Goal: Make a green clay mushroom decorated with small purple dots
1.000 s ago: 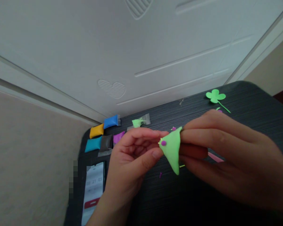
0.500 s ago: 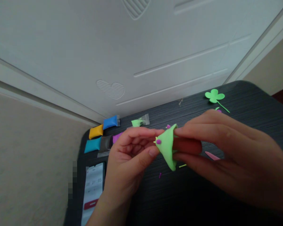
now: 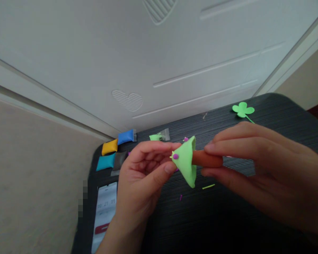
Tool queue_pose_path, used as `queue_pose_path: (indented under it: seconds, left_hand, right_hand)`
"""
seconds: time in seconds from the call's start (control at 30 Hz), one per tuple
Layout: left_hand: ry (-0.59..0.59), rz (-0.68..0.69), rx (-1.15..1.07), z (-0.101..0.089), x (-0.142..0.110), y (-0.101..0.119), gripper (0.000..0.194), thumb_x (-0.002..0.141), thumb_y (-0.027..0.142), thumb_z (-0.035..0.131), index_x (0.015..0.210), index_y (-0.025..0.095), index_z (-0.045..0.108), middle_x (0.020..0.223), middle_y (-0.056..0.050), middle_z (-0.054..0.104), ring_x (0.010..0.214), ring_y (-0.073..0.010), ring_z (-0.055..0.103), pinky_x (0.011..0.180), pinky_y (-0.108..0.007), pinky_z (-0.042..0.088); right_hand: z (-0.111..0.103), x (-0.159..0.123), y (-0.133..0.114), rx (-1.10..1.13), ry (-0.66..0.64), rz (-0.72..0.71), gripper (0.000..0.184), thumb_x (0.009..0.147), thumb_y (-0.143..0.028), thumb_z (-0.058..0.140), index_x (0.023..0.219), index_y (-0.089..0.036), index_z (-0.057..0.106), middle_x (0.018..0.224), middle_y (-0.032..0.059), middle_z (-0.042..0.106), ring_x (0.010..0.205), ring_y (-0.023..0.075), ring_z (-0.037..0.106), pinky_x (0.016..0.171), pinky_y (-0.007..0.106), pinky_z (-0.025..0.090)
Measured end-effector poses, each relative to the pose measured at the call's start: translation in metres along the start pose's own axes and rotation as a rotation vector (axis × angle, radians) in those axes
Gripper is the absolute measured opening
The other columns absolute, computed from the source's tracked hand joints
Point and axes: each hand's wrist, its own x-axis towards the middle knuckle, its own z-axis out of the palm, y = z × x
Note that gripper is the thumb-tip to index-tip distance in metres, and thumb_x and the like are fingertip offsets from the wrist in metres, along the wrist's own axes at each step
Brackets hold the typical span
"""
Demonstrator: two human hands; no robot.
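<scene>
A light green clay cone (image 3: 186,163) lies on its side in the air between my hands. Its narrow tip is pinched by my left hand (image 3: 148,173), and small purple balls with yellow bits dot its surface. Out of its wide end comes a brown clay stem (image 3: 201,158). My right hand (image 3: 265,169) has its fingers above the stem and its thumb below, closed around it near the far end. Below them on the table are a thin yellow clay strip (image 3: 208,186) and a tiny purple clay piece (image 3: 181,197).
On the dark table (image 3: 214,218) are blue (image 3: 125,136), yellow (image 3: 109,146) and teal clay packets (image 3: 106,162), a grey one, and an opened green bag (image 3: 159,135). A phone (image 3: 105,211) lies at left, a green clay clover (image 3: 243,109) at back right. Behind stands a white panel (image 3: 95,53).
My right fingers have drawn back from the cone's wide rim to the stem, so more of the stem shows. My left hand keeps its pinch on the tip.
</scene>
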Motion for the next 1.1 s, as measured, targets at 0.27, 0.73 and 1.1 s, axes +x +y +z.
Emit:
queue_pose_path:
  seconds: [0.27,0.73,1.1]
  left_hand:
    - [0.009,0.086,0.061,0.005,-0.004,0.002,0.029,0.069,0.009,0.063,0.093,0.026,0.061,0.093,0.004,0.067,0.086,-0.0089,0.062,0.073,-0.012,0.051]
    - [0.021,0.194,0.209,0.005,-0.008,0.008,0.039,0.066,0.001,0.063,0.097,0.025,0.061,0.091,0.003,0.067,0.085,-0.0095,0.062,0.077,-0.016,0.052]
    - [0.045,0.215,0.233,0.007,-0.008,0.005,0.034,0.066,0.001,0.063,0.093,0.023,0.062,0.089,0.002,0.066,0.081,-0.0102,0.062,0.074,-0.019,0.052]
  right_hand:
    - [0.002,-0.003,0.0,0.086,-0.066,0.067,0.026,0.072,-0.019,0.06,0.096,-0.022,0.052,0.091,-0.0017,0.061,0.085,0.0111,0.055,0.074,0.021,0.044]
    - [0.01,-0.001,-0.001,0.185,-0.14,0.143,0.02,0.073,-0.02,0.058,0.093,-0.021,0.055,0.077,-0.0026,0.058,0.07,0.009,0.053,0.062,0.02,0.042]
    - [0.014,-0.002,-0.002,0.228,-0.138,0.152,0.015,0.074,-0.017,0.057,0.088,-0.019,0.054,0.073,-0.0027,0.055,0.07,0.0081,0.051,0.065,0.019,0.041]
